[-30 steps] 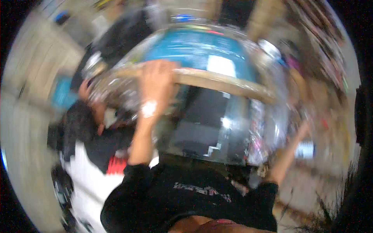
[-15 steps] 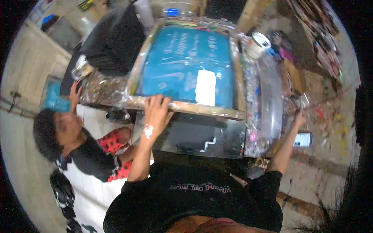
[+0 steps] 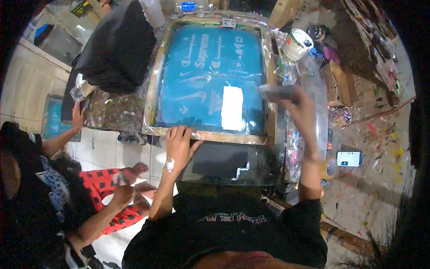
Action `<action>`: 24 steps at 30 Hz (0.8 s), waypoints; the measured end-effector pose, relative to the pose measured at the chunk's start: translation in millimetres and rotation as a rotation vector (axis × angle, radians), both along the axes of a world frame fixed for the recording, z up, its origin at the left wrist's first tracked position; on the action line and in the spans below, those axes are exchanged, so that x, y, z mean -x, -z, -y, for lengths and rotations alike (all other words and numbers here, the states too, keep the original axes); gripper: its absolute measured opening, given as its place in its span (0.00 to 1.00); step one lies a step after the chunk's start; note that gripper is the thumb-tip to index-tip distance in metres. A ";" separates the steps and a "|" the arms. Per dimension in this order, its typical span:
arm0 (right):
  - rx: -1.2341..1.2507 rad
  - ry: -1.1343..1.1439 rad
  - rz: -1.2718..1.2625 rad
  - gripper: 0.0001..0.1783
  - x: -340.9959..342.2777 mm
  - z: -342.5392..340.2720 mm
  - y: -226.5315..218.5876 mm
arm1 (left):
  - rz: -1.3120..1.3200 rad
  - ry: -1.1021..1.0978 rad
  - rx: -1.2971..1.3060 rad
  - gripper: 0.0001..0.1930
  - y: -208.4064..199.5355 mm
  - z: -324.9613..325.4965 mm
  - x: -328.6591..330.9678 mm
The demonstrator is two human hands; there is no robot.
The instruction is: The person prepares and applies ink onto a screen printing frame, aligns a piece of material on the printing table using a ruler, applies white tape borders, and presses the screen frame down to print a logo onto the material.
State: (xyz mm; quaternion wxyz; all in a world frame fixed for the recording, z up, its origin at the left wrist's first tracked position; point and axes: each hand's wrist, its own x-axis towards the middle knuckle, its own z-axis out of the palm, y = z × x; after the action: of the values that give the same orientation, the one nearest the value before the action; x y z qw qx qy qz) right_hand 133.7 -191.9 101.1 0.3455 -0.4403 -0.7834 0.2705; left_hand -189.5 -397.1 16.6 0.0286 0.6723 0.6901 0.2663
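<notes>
A screen-printing frame (image 3: 272, 107) with a wooden border and blue mesh (image 3: 188, 67) lies before me, over a black board (image 3: 210, 163). A white rectangular patch (image 3: 232, 108) shows on the mesh, near its lower right. My left hand (image 3: 179, 143) grips the near rail, fingers over its top and thumb to the side. Raised by the right rail, my right hand (image 3: 299, 107) is closed on a small squeegee (image 3: 277, 93), a flat dark blade smeared by motion. The squeegee's tip reaches over the mesh's right edge; whether it touches is unclear.
A white tub (image 3: 297, 45) stands beyond the right rail. Further right lie a phone (image 3: 349, 158) and a tape roll (image 3: 330, 168). Black cloth (image 3: 118, 49) covers something at the left. A co-worker (image 3: 49, 188) sits at left, one hand (image 3: 78, 115) at the table edge.
My right hand has come from the right-hand bench leftward to the frame with the squeegee. My left hand stays on the near rail. The co-worker appears lower and further left.
</notes>
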 end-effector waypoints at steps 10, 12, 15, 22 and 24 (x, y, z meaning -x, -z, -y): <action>-0.336 -0.371 0.565 0.06 122.0 -66.9 76.4 | 0.028 0.021 0.020 0.21 11.5 -8.3 3.9; -0.245 -0.355 0.636 0.06 120.5 -65.4 73.3 | 0.056 0.039 0.032 0.22 10.2 -10.7 5.5; -0.253 -0.424 0.714 0.06 128.2 -44.8 68.0 | 0.040 -0.009 0.046 0.22 15.3 -2.1 7.1; -0.203 -0.348 0.703 0.06 101.6 52.9 75.7 | 0.029 -0.033 0.006 0.20 39.4 2.4 3.7; -0.303 -0.390 0.702 0.08 98.2 67.9 73.1 | -0.005 -0.052 -0.032 0.18 38.0 0.5 3.2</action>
State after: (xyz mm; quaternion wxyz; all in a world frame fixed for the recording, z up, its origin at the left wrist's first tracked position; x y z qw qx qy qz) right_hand 35.5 -259.8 27.9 0.0609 -0.2935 -0.9529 0.0464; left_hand -192.6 -397.6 -21.4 0.0092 0.6551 0.7033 0.2760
